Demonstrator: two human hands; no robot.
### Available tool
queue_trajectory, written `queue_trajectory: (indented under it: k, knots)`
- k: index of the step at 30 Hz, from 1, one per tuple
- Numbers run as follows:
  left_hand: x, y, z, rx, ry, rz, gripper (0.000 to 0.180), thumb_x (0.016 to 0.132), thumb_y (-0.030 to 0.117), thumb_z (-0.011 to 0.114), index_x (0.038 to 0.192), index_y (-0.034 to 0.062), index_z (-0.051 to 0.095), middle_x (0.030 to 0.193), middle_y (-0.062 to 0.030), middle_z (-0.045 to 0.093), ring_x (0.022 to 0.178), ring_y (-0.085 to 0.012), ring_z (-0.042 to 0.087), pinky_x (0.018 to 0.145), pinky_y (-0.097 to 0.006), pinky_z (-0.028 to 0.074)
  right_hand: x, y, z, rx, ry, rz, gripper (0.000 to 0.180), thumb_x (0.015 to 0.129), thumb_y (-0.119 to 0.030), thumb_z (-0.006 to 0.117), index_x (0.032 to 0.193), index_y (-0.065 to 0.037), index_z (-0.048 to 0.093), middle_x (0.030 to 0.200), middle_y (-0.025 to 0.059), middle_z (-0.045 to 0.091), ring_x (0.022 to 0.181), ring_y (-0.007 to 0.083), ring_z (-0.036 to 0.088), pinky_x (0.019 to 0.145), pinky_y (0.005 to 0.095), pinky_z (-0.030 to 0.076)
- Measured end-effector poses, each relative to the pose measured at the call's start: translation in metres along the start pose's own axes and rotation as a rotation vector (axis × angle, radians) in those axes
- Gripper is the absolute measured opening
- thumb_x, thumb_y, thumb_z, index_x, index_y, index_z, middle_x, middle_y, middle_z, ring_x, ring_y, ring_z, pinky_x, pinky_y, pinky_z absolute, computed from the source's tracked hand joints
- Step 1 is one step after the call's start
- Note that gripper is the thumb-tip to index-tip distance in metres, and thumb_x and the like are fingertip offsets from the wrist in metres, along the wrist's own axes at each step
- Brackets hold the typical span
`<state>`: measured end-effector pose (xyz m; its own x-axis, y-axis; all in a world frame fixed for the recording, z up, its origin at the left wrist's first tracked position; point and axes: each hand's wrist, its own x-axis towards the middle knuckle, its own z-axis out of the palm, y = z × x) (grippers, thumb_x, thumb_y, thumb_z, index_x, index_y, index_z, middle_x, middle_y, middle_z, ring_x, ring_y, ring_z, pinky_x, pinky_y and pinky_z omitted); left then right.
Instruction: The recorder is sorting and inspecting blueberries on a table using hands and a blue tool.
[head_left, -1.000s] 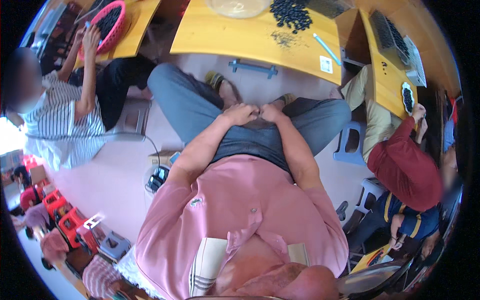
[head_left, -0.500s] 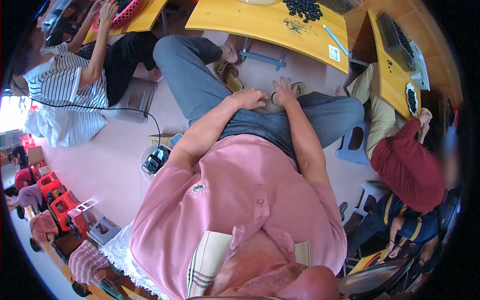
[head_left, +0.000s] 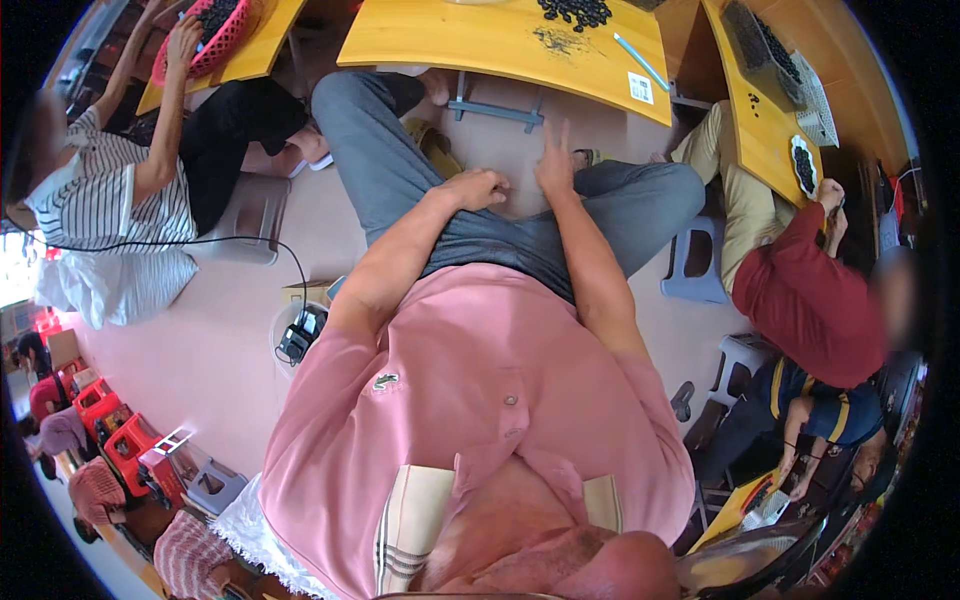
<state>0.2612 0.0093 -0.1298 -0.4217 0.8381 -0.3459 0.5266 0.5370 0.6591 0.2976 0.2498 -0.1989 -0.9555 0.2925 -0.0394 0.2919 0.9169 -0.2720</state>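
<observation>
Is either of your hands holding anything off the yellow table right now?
No. The left hand is a loose fist and the right hand has two fingers raised, both empty at the lap, short of the yellow table.

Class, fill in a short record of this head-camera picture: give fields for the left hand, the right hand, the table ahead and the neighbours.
Left hand: left hand, closed in a loose fist, resting on the grey trousers
Right hand: right hand, two fingers raised, holding nothing
Table ahead: yellow wooden table with a pile of small black pieces and a light blue pen
Neighbours: person in a striped shirt on the left; person in a dark red shirt on the right
</observation>
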Motion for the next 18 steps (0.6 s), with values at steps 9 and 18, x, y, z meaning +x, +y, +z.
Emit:
queue_trajectory:
  k: [9,18]
  knots:
    - [0.012,-0.007,0.008,-0.014,-0.019,0.070,0.044,0.099,0.029,0.068,0.135,0.0050,0.064,0.127,-0.0198,0.071,0.122,-0.0394,0.065,0.104,-0.048,0.051,-0.039,-0.014,-0.011,-0.131,-0.052,0.178,0.076,0.089,-0.044,0.066,0.156,-0.015,0.046,0.150,0.0261,0.052,0.145,0.0476,0.039,0.117,0.0534,0.040]
    - [0.022,-0.032,0.017,-0.112,-0.005,0.106,0.042,0.095,0.026,0.071,0.130,0.0039,0.068,0.124,-0.0203,0.072,0.120,-0.0380,0.067,0.103,-0.045,0.051,-0.022,-0.040,-0.038,0.075,-0.322,0.207,0.057,0.093,-0.053,0.053,0.115,-0.006,0.078,0.119,0.0266,0.072,0.115,0.0434,0.068,0.105,0.0512,0.050]
